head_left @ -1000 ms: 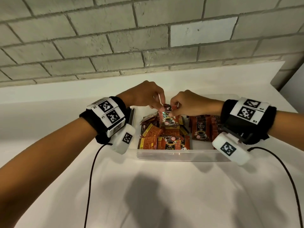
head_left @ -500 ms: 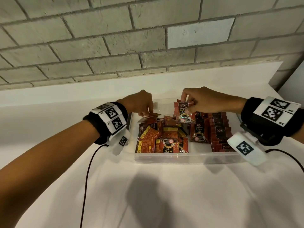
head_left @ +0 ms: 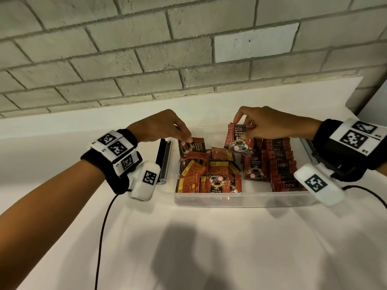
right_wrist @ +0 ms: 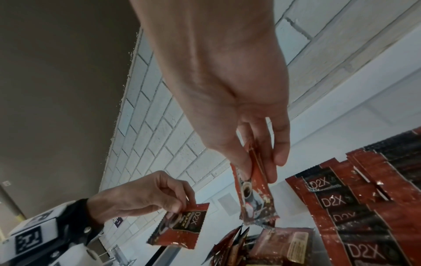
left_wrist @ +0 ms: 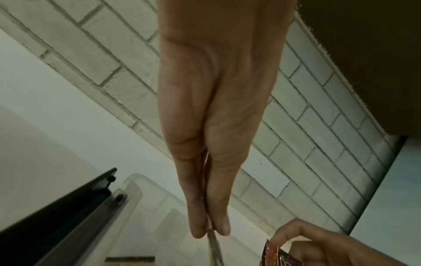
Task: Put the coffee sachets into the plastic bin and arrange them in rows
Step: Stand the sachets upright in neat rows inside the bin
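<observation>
A clear plastic bin (head_left: pixel 240 200) sits on the white counter, holding red and black D2X coffee sachets. Upright rows of sachets (head_left: pixel 280 164) fill its right side; a loose pile (head_left: pixel 205 174) lies in the left half. My right hand (head_left: pixel 243 130) pinches one sachet (head_left: pixel 238 141) (right_wrist: pixel 252 194) by its top, above the bin's middle. My left hand (head_left: pixel 186 139) (left_wrist: pixel 210 232) pinches another sachet (head_left: pixel 193 147) (right_wrist: pixel 182 226) at the bin's far left, seen edge-on in the left wrist view.
A black latch handle (head_left: pixel 164 160) (left_wrist: pixel 56 216) stands up at the bin's left end. The grey brick wall (head_left: pixel 188 49) rises right behind the counter. Cables (head_left: pixel 102 237) trail from both wrist units across the white counter (head_left: pixel 209 248) in front.
The hands, together over the bin's middle a second ago, have parted. The right carried a sachet right and up; the left moved to the left side and now holds a second sachet.
</observation>
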### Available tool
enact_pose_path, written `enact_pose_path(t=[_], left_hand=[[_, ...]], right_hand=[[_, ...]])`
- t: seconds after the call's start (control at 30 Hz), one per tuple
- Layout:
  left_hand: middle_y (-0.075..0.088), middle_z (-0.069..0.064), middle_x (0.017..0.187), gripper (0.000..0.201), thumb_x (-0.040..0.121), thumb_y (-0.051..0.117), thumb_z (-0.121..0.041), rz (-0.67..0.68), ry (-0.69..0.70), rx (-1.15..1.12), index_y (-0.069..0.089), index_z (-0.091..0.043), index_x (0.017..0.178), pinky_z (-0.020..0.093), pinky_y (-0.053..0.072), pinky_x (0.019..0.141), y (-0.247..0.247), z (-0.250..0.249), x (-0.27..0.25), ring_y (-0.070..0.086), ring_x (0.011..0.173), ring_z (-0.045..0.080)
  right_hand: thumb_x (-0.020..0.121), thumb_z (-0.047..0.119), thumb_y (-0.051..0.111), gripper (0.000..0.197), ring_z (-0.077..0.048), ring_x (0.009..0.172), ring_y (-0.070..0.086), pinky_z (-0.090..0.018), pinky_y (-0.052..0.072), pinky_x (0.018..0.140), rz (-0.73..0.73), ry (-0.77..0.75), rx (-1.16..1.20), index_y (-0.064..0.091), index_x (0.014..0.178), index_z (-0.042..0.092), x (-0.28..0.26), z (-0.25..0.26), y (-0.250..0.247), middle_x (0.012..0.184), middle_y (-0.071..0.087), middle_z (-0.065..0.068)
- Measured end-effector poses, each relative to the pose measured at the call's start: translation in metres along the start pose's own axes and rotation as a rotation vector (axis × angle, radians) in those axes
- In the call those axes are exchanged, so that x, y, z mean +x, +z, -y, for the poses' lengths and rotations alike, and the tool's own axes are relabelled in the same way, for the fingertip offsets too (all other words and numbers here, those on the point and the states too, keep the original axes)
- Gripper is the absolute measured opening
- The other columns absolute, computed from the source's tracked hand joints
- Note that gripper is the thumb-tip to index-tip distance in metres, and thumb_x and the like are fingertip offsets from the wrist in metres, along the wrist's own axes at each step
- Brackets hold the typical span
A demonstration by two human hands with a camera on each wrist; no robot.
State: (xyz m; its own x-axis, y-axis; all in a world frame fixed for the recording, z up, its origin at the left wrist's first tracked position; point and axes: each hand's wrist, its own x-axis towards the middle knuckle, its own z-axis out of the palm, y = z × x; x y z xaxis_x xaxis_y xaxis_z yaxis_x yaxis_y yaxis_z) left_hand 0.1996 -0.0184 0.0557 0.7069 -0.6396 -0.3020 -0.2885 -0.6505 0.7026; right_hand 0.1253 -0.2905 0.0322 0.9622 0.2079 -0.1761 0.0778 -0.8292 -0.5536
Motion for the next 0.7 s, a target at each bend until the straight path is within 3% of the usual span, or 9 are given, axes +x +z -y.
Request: enact_pose_path(t=[0.07,0.13,0.2,0.23,0.3,0.37,0.43,0.57,0.7], left_hand=[[0.071,0.006,0.088,0.026,0.078,0.07,0.004,0.024,-0.024,-0.062,0.067,0.001,0.103,0.028,0.049,0.076,0.004,0.001,0.0,0.066,0.073,0.016],[0.066,0.012,0.1,0.048,0.08,0.062,0.014,0.055,-0.051,-0.104,0.059,-0.013,0.119,0.033,0.055,0.07,0.007,0.0,0.002,0.064,0.077,0.021],[0.064,0.014,0.104,0.057,0.085,0.053,0.013,0.09,-0.059,-0.047,0.053,-0.024,0.129,0.031,0.056,0.069,0.008,-0.002,0.003,0.064,0.084,0.02],[0.064,0.013,0.103,0.055,0.087,0.049,0.011,0.106,-0.056,-0.021,0.053,-0.023,0.13,0.028,0.056,0.066,0.009,-0.003,0.003,0.065,0.084,0.018],[0.065,0.011,0.104,0.043,0.09,0.046,0.008,0.132,-0.041,0.006,0.058,-0.014,0.125,0.029,0.058,0.069,0.012,-0.007,0.002,0.067,0.086,0.019],[0.066,0.012,0.107,0.031,0.09,0.05,0.005,0.161,-0.027,0.024,0.063,-0.006,0.116,0.035,0.058,0.079,0.018,-0.011,0.002,0.067,0.094,0.025],[0.069,0.012,0.105,0.025,0.089,0.055,0.002,0.21,-0.021,0.022,0.066,-0.003,0.111,0.035,0.058,0.082,0.026,-0.016,0.004,0.068,0.095,0.026],[0.071,0.007,0.101,0.026,0.088,0.062,-0.002,0.351,-0.008,0.053,0.066,-0.002,0.113,0.023,0.057,0.075,0.044,-0.028,0.015,0.071,0.086,0.015],[0.072,-0.001,0.092,0.024,0.085,0.066,-0.005,0.413,0.062,0.285,0.071,-0.01,0.108,0.023,0.055,0.08,0.058,-0.04,0.03,0.067,0.086,0.014]], right_hand=[[0.085,0.023,0.068,0.037,-0.013,0.084,0.061,-0.028,0.047,0.07,0.015,-0.002,0.0,0.047,0.114,0.031,0.0,0.0,0.001,0.107,0.062,-0.003],[0.085,0.023,0.067,0.037,-0.015,0.087,0.06,-0.03,0.047,0.074,0.033,-0.002,-0.018,0.047,0.116,0.031,-0.001,-0.001,0.002,0.108,0.061,-0.003],[0.086,0.022,0.067,0.038,-0.013,0.087,0.058,-0.027,0.044,0.072,0.056,-0.002,-0.038,0.048,0.118,0.029,-0.001,-0.003,0.003,0.11,0.06,-0.003],[0.086,0.021,0.067,0.037,-0.011,0.086,0.057,-0.026,0.043,0.071,0.068,-0.004,-0.052,0.049,0.118,0.027,-0.001,-0.003,0.003,0.111,0.06,-0.003],[0.085,0.022,0.067,0.036,-0.013,0.09,0.057,-0.028,0.043,0.076,0.088,-0.003,-0.087,0.051,0.118,0.025,0.001,-0.005,0.003,0.116,0.06,-0.004],[0.085,0.024,0.067,0.036,-0.016,0.097,0.055,-0.03,0.041,0.081,0.094,0.009,-0.111,0.053,0.118,0.025,0.002,-0.008,0.003,0.12,0.058,-0.004],[0.085,0.025,0.067,0.036,-0.018,0.097,0.055,-0.03,0.041,0.082,0.091,0.022,-0.11,0.053,0.119,0.025,0.001,-0.01,0.001,0.121,0.058,-0.004],[0.086,0.024,0.067,0.036,-0.018,0.096,0.056,-0.027,0.041,0.075,0.077,0.021,-0.098,0.053,0.119,0.024,-0.003,-0.011,-0.003,0.116,0.058,-0.003],[0.086,0.023,0.067,0.032,-0.017,0.096,0.058,-0.027,0.043,0.076,0.066,0.017,-0.072,0.054,0.114,0.026,-0.011,-0.015,-0.009,0.112,0.06,-0.001]])
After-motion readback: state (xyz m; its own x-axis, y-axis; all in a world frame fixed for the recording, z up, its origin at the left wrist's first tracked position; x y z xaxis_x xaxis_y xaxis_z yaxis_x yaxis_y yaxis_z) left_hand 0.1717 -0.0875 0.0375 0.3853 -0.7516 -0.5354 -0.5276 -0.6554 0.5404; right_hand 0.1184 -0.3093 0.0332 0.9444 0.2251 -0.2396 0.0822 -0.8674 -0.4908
